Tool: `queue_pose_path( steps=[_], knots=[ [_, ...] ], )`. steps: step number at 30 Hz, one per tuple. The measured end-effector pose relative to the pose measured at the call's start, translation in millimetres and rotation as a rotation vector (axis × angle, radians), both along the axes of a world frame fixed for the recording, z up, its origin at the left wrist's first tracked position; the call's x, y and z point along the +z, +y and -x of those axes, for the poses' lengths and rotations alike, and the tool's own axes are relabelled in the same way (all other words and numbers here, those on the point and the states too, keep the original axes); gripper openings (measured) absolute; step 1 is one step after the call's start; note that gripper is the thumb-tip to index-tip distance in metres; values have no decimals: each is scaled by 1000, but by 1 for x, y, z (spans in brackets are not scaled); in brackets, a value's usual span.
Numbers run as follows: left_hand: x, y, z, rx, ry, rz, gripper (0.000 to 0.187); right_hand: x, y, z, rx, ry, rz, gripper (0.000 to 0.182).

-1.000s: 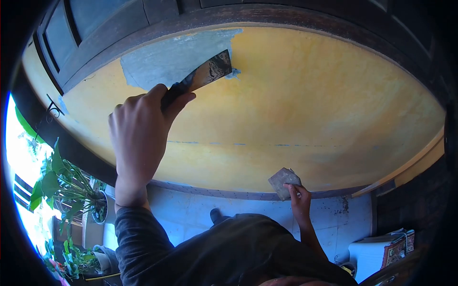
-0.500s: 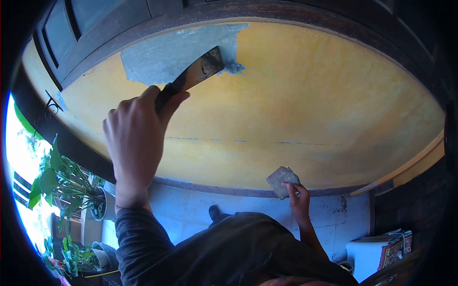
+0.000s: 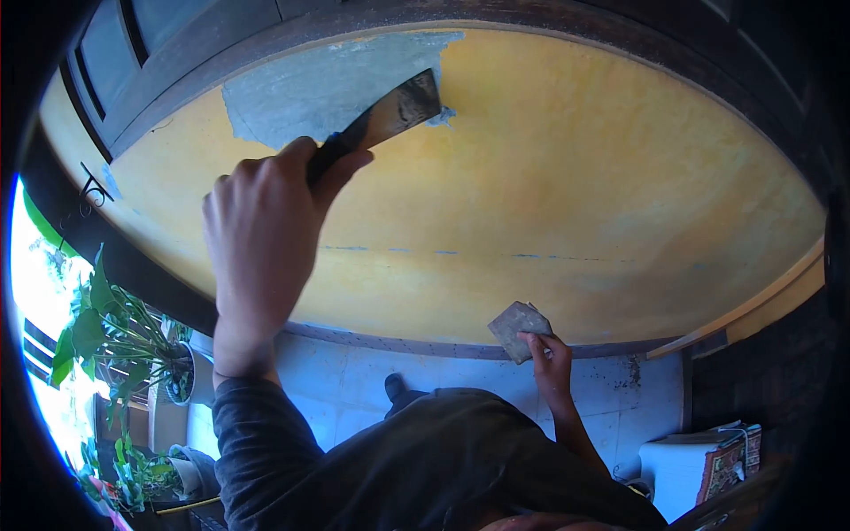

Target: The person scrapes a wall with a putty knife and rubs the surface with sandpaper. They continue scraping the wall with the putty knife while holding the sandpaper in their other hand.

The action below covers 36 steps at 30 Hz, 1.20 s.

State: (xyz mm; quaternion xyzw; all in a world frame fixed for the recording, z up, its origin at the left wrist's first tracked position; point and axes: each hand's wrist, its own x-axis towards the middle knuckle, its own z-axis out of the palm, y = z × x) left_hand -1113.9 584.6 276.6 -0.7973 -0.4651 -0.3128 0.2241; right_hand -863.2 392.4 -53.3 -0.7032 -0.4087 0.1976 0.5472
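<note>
My left hand [image 3: 266, 232] is closed around the dark handle of a scraper [image 3: 404, 110]. The scraper's stained, wide blade points up and right, its tip over the right edge of a bare grey patch [image 3: 305, 84] on the yellow wall [image 3: 584, 159]. Ragged paint borders that patch, and a small grey spot shows just beside the blade's corner. Lower down, my right hand [image 3: 554, 367] pinches a thin, grey, square-cornered flat piece [image 3: 512, 329] between thumb and fingers, in front of the wall's foot.
A dark wooden frame [image 3: 496, 16] runs along the wall's top. Potted plants [image 3: 181, 372] stand at left by a bright opening. Pale floor tiles [image 3: 310, 376] lie below, with dark crumbs at right. A white box-like object [image 3: 673, 469] sits at lower right.
My left hand and the scraper have shifted right and slightly up, so the blade covers more of the patch's right edge. My right hand has moved slightly up and left with the flat piece.
</note>
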Motion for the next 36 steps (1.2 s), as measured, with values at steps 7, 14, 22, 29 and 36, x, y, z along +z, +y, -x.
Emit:
queue_pose_path(
  steps=[7, 14, 22, 29, 36],
  knots=[
    [-4, 11, 1, -58, -7, 48, 50, 12, 4, 0, -11, -43, -42, 25],
    [-7, 15, 19, 5, 17, -44, 50, 105, 9, -54, -26, -280, -410, 34],
    [-5, 14, 12, -55, 0, 37, 51, 277, 39, -67, 82, -705, -451, 20],
    [-7, 7, 1, -41, 6, 43, 53, 333, 129, -75, -5, -1278, -793, 14],
    [-16, 1, 19, 108, 66, -83, 56, 309, 171, -90, -85, -1339, -1065, 17]
  ],
)
